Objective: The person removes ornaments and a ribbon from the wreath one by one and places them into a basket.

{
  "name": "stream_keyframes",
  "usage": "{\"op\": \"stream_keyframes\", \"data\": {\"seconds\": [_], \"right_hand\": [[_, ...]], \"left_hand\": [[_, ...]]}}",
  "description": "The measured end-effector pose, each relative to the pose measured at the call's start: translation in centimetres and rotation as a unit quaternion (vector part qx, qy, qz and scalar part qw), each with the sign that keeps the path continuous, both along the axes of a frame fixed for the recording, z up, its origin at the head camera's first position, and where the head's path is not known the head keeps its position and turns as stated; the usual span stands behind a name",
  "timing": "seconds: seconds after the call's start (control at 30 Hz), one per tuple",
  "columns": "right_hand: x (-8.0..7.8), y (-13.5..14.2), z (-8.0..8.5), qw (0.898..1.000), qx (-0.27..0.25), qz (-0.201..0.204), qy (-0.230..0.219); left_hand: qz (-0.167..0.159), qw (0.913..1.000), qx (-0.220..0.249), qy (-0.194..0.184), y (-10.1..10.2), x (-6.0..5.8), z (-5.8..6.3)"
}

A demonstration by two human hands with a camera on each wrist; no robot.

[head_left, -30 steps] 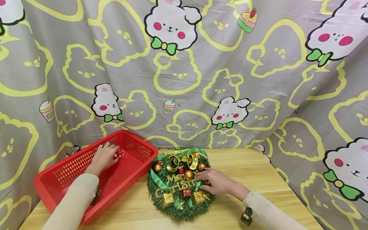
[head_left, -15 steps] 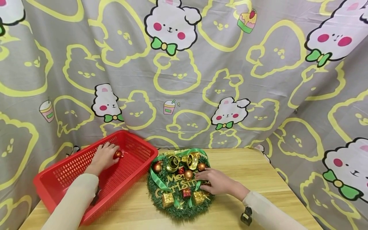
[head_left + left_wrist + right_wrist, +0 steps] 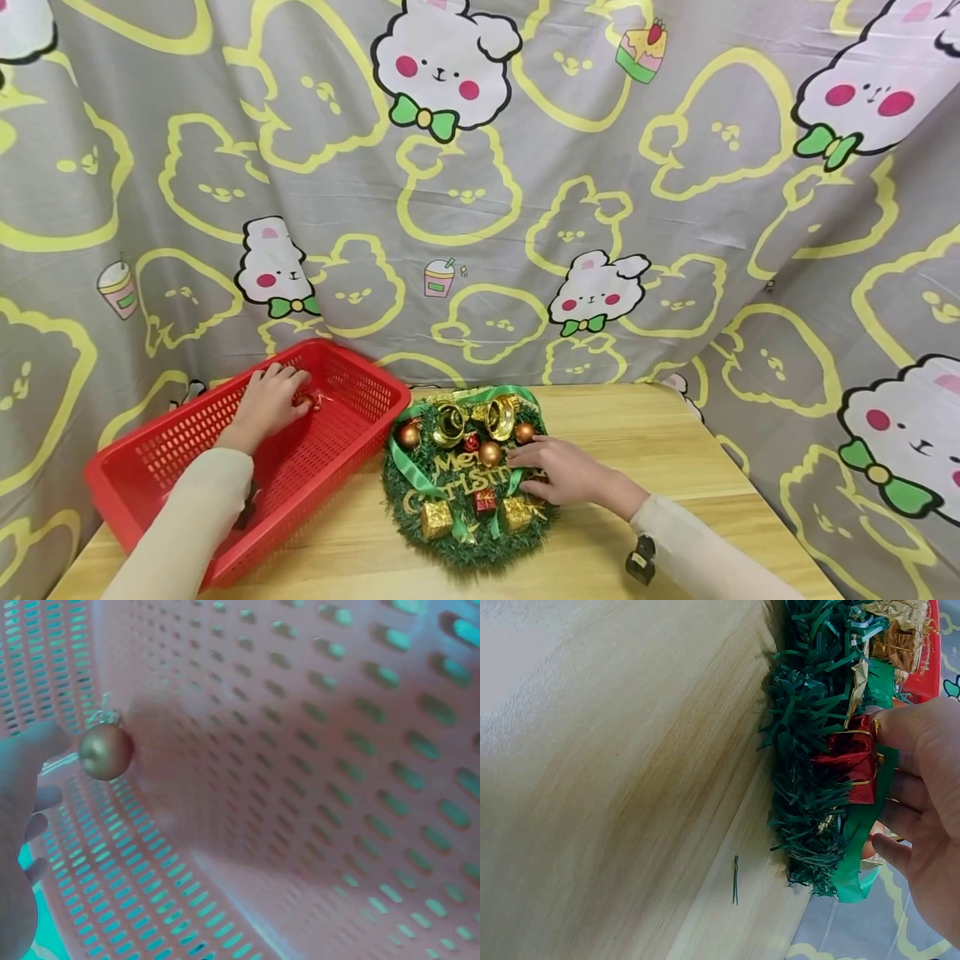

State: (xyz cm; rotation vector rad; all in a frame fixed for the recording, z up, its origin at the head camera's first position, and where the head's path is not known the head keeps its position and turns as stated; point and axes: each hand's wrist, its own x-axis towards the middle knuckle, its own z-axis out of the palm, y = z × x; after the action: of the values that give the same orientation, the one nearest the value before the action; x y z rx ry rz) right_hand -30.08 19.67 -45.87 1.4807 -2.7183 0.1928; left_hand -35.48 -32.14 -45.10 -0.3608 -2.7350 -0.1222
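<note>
My left hand (image 3: pixel 272 404) reaches down into a red plastic basket (image 3: pixel 307 500), fingers loosely bent. Just off its thumb in the left wrist view lies a shiny gold bauble (image 3: pixel 105 752) with a clear hanging loop. A green tinsel Christmas wreath (image 3: pixel 472 546) lies on the table with gold bells (image 3: pixel 450 423), bauble ornaments, ribbons and gold lettering. My right hand (image 3: pixel 567 472) rests on the wreath's right side, fingers spread over the lettering. The right wrist view shows its thumb at a red foil gift box (image 3: pixel 859 761), beside a green ribbon (image 3: pixel 862 832).
The basket stands at a slant left of the wreath, its near corner toward the front. Behind the wooden table (image 3: pixel 637 425) hangs a patterned grey curtain (image 3: pixel 465 208). A short dark green tie (image 3: pixel 736 881) lies on the wood in the right wrist view.
The bauble rolls a little by the left fingertips in the basket, and the left hand shifts slightly. The right hand and the wreath stay in place.
</note>
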Motion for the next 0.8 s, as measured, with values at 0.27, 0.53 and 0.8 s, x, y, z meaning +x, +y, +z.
{"op": "stream_keyframes", "data": {"seconds": [0.27,0.53,0.8], "right_hand": [[-0.1,0.0,0.0,1.000,-0.003,0.007,0.009],[-0.3,0.0,-0.1,0.999,-0.010,0.022,0.024],[-0.1,-0.1,0.2,1.000,-0.002,0.014,0.016]], "left_hand": [[-0.001,0.9998,0.014,0.012,0.4,-0.4,1.6],[-0.026,0.9981,0.022,0.050,1.7,-0.6,4.1],[-0.069,0.9910,0.025,0.112,4.1,-0.5,7.0]]}}
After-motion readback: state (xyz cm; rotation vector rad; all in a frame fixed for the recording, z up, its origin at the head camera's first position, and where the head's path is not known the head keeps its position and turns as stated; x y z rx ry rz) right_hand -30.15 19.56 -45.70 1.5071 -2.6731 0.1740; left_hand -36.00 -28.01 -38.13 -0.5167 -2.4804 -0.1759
